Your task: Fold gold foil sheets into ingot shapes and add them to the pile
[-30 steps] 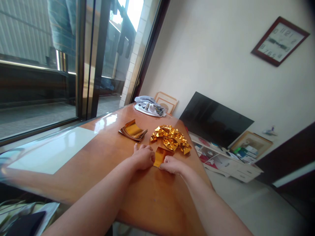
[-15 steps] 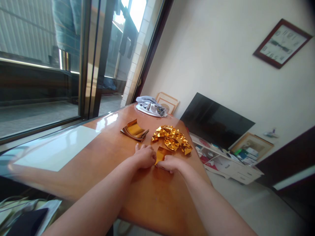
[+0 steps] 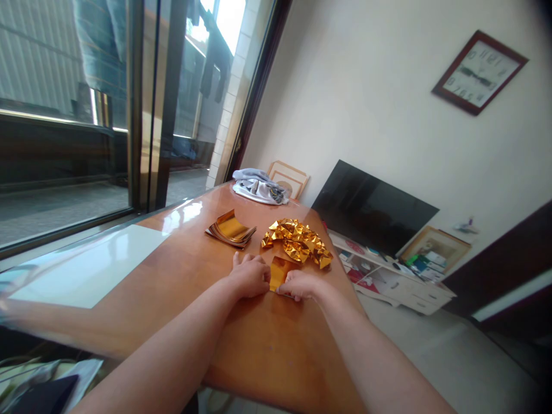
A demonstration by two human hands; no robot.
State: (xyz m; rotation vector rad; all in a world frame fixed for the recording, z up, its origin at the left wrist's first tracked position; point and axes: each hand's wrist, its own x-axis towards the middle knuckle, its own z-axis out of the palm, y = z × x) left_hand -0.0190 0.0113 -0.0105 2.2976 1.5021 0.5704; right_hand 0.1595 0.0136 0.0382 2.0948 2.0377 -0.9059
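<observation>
apparently mid-fold, my right hand [image 3: 299, 285] pinches the gold sheet [image 3: 280, 272]; left hand [image 3: 251, 276] curled at its left edge, grip unclear; creasing calls for evenness.

1 foil sheet [image 3: 279, 271] on the table [image 3: 263, 351], between your left hand [image 3: 252, 277] and right hand [image 3: 301, 285] — sheet stack [image 3: 233, 229] behind your left hand, foil heap [image 3: 298, 237] right of that — cloth bundle [image 3: 259, 188] at the far end.
</observation>
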